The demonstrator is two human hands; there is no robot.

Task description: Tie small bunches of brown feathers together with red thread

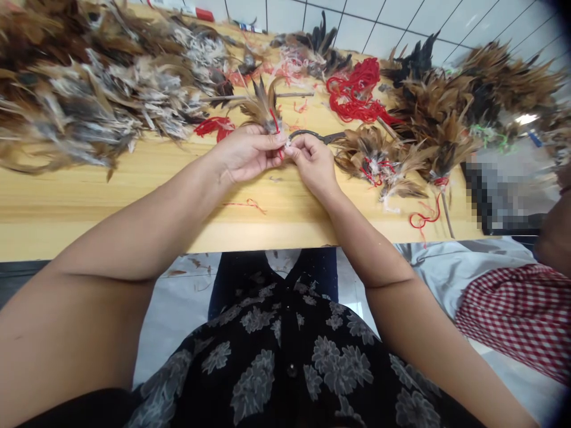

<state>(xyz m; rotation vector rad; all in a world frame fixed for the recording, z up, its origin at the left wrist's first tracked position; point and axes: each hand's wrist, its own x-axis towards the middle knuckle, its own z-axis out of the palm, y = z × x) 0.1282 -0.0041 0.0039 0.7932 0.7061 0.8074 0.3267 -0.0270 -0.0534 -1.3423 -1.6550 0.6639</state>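
Both my hands are raised just above the front half of a pale wooden table (134, 202). My left hand (247, 153) grips the base of a small bunch of brown and black feathers (263, 110), whose tips point away from me. My right hand (312, 163) pinches the same base from the other side, where a red thread (276, 122) runs along the quills. Dark-handled scissors (319, 137) lie just beyond my right fingers, partly hidden by them. A tied feather bundle (372, 157) rests to the right.
Heaps of loose feathers (89, 101) cover the far left of the table, and more brown bundles (441, 113) lie at the right. A tangle of red thread (352, 89) and a wooden stick (294, 94) lie beyond my hands. A person in a red-checked cloth (517, 321) sits at the right.
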